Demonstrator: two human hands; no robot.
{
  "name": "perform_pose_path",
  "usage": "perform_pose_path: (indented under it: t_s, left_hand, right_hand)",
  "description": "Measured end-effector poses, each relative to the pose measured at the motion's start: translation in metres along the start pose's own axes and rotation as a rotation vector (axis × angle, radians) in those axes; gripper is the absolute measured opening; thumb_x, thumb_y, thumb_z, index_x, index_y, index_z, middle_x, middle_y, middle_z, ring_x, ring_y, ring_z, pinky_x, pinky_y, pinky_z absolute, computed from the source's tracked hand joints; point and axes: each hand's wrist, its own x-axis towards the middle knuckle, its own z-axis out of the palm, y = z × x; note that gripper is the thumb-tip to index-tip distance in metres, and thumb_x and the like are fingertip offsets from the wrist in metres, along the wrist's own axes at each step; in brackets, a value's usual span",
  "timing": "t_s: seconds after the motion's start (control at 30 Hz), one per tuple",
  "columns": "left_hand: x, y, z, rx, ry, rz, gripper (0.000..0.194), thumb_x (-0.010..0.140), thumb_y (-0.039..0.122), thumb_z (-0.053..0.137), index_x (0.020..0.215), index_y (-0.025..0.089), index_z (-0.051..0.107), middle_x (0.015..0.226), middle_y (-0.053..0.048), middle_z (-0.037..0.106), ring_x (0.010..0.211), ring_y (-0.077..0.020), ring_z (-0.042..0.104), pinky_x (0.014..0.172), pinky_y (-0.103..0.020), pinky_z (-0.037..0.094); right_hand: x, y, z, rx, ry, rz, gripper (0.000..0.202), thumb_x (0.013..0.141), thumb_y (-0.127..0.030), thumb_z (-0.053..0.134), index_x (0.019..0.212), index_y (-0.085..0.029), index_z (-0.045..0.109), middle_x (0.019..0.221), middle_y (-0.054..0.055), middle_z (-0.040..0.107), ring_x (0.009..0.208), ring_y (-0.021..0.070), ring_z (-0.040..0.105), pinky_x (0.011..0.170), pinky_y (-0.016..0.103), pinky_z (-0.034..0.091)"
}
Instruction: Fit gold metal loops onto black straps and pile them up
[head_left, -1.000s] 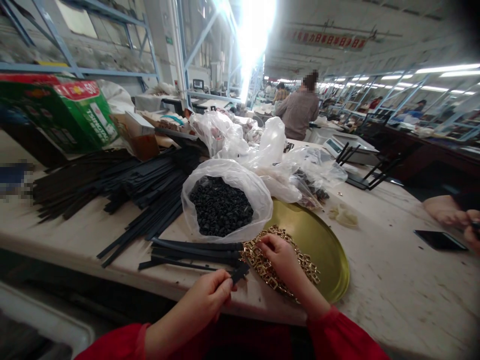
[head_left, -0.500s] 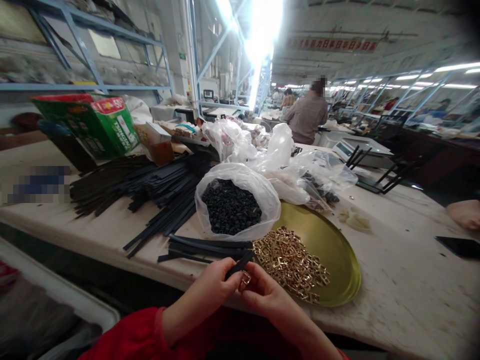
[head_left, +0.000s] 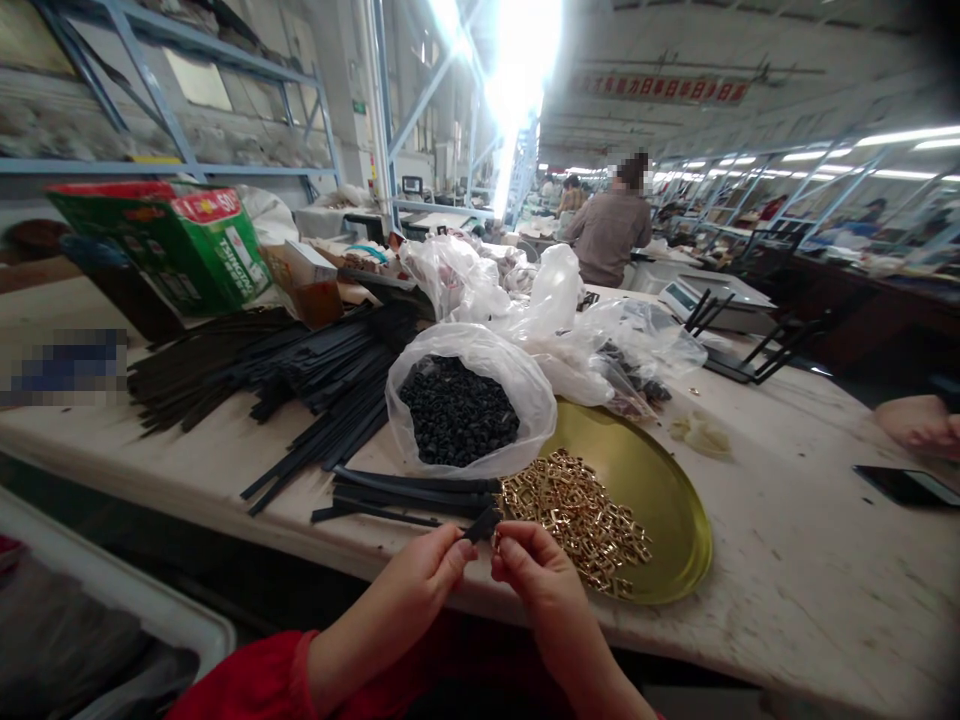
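My left hand is closed on a black strap, whose end points up to the right. Close beside it, my right hand pinches a small gold buckle between thumb and fingers, near the strap's end; I cannot tell whether the two touch. A heap of gold buckles lies on a round gold tray just beyond my right hand. Ahead of my hands stands an open plastic bag of small black pieces. Several black straps lie in front of the bag.
Bundles of long black strips spread over the table's left side. Behind are a green carton and clear plastic bags. On the right lie a phone and another person's hand. A white bin stands below left.
My hands have drawn slightly apart. The buckle has turned and is now mostly covered by my right fingers. The whole view has shifted a little.
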Motion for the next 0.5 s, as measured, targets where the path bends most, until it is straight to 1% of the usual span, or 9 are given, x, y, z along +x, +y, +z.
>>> perform_pose_path:
  t_s: [0.1,0.2,0.33,0.4,0.43,0.5]
  left_hand:
    - [-0.006,-0.001,-0.001,0.016,-0.077,-0.024,0.03,0.087,0.033,0.034,0.078,0.015,0.057,0.067,0.001,0.053,0.063,-0.0131,0.047,0.058,-0.021,0.035]
    - [-0.01,0.0,-0.002,0.057,-0.126,-0.003,0.029,0.087,0.03,0.036,0.077,0.015,0.059,0.07,0.001,0.055,0.066,-0.0135,0.048,0.06,-0.021,0.034]
    - [-0.01,0.001,-0.004,0.046,-0.185,0.007,0.028,0.087,0.031,0.038,0.081,0.016,0.061,0.071,0.001,0.058,0.066,-0.0134,0.049,0.061,-0.02,0.035]
    - [-0.01,0.001,-0.004,-0.003,-0.21,0.011,0.029,0.087,0.031,0.038,0.081,0.016,0.061,0.071,0.001,0.058,0.066,-0.0133,0.05,0.061,-0.021,0.036]
    - [-0.01,0.001,-0.004,-0.035,-0.215,0.017,0.028,0.087,0.031,0.038,0.08,0.016,0.061,0.072,0.001,0.058,0.067,-0.0134,0.05,0.063,-0.021,0.036]
    - [-0.011,0.0,-0.003,-0.115,-0.21,0.01,0.022,0.085,0.029,0.041,0.08,0.016,0.058,0.076,0.001,0.059,0.07,-0.0135,0.051,0.064,-0.021,0.038]
  right_hand:
    - [-0.003,-0.003,0.004,0.259,0.051,0.148,0.027,0.059,-0.029,0.078,0.08,-0.019,0.065,0.067,-0.004,0.06,0.056,0.006,0.053,0.058,0.018,0.046]
    - [-0.008,-0.003,0.007,0.338,0.057,0.202,0.029,0.055,-0.027,0.081,0.079,-0.018,0.066,0.071,-0.004,0.061,0.057,0.005,0.055,0.058,0.017,0.047]
    - [-0.012,0.001,0.006,0.328,0.062,0.238,0.031,0.055,-0.028,0.081,0.081,-0.018,0.067,0.069,-0.004,0.06,0.055,0.0043,0.054,0.056,0.016,0.046]
    - [-0.013,0.004,0.007,0.273,0.016,0.24,0.031,0.056,-0.031,0.08,0.08,-0.017,0.066,0.068,-0.003,0.061,0.054,0.005,0.054,0.054,0.017,0.045]
    - [-0.013,0.007,0.007,0.223,-0.012,0.217,0.031,0.057,-0.032,0.08,0.079,-0.017,0.066,0.066,-0.003,0.061,0.052,0.0053,0.053,0.052,0.017,0.044]
    - [-0.013,0.012,0.008,0.098,-0.048,0.128,0.029,0.058,-0.035,0.078,0.076,-0.016,0.066,0.062,-0.004,0.06,0.049,0.006,0.05,0.049,0.018,0.041]
